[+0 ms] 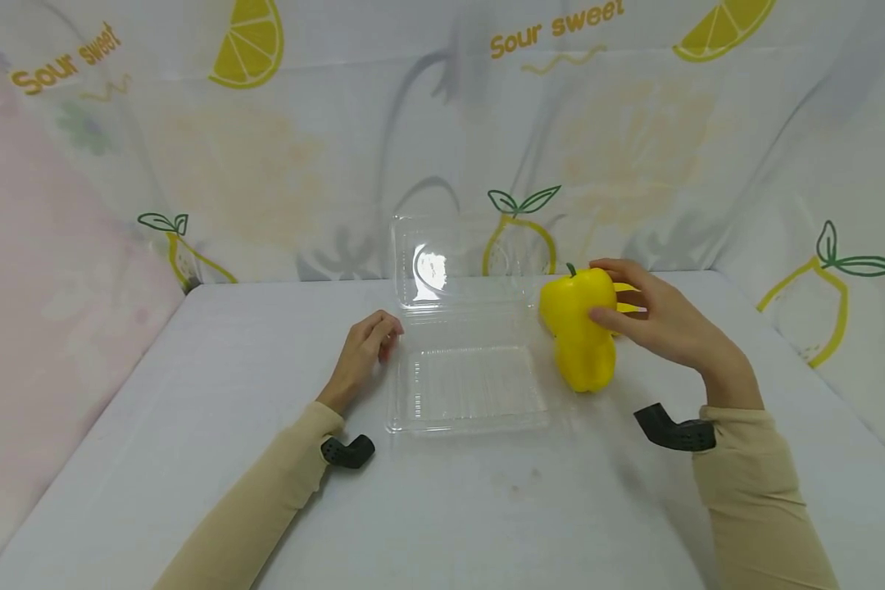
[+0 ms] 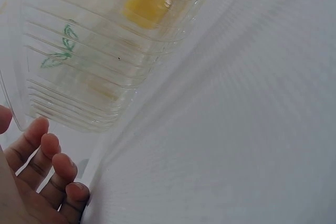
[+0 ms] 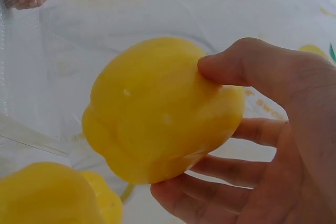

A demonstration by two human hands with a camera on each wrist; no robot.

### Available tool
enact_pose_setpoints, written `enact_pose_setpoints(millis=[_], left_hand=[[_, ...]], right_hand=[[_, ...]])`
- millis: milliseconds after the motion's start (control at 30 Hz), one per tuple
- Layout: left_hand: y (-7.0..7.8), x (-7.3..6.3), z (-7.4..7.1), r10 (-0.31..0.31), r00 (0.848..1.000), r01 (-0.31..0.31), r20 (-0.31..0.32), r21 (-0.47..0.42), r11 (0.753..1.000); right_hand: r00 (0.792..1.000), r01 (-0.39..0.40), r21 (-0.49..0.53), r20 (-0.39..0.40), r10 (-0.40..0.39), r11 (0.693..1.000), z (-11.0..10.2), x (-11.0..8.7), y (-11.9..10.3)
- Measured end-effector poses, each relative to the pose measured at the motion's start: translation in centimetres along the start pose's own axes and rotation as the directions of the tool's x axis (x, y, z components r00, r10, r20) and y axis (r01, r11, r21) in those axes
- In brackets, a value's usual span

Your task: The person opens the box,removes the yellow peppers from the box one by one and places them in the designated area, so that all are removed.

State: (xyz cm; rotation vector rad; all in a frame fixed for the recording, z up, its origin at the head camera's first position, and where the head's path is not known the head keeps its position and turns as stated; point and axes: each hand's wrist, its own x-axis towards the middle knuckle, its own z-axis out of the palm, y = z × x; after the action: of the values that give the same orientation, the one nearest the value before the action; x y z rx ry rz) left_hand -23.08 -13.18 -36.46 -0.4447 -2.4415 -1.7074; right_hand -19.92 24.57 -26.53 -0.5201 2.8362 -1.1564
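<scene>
My right hand (image 1: 652, 315) grips a yellow bell pepper (image 3: 163, 114), thumb on one side and fingers on the other. More yellow peppers (image 3: 47, 195) lie close by in the right wrist view; in the head view they overlap the held one, so their outlines are hard to separate. A clear plastic clamshell box (image 1: 472, 389) lies open on the table, its lid (image 1: 450, 266) raised at the back. At the box's left edge is my left hand (image 1: 365, 348), fingers loosely bent; its fingertips (image 2: 39, 125) are at the rim, and contact is hard to tell.
A white cloth covers the table (image 1: 457, 508). Behind it hangs a lemon-print curtain (image 1: 324, 147), with pink cloth (image 1: 52, 270) on the left. A black wrist mount (image 1: 674, 430) sticks out from the right sleeve, another mount (image 1: 348, 451) from the left.
</scene>
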Motion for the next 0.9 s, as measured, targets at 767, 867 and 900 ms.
enact_pose_setpoints(millis=[767, 867, 900], left_hand=[[-0.1, 0.0, 0.1, 0.001, 1.0, -0.001, -0.002, 0.016, 1.0], [-1.0, 0.3, 0.1, -0.003, 1.0, 0.003, -0.004, 0.011, 1.0], [-1.4, 0.5, 0.2, 0.0, 1.0, 0.0, -0.005, 0.009, 1.0]], right_hand=[[0.999, -0.048, -0.011, -0.016, 0.048, 0.999, -1.7, -0.9, 1.7], [0.999, -0.048, -0.017, -0.019, 0.048, 0.999, -1.8, -0.9, 1.8], [0.999, -0.045, -0.018, -0.021, 0.045, 0.999, -1.9, -0.9, 1.8]])
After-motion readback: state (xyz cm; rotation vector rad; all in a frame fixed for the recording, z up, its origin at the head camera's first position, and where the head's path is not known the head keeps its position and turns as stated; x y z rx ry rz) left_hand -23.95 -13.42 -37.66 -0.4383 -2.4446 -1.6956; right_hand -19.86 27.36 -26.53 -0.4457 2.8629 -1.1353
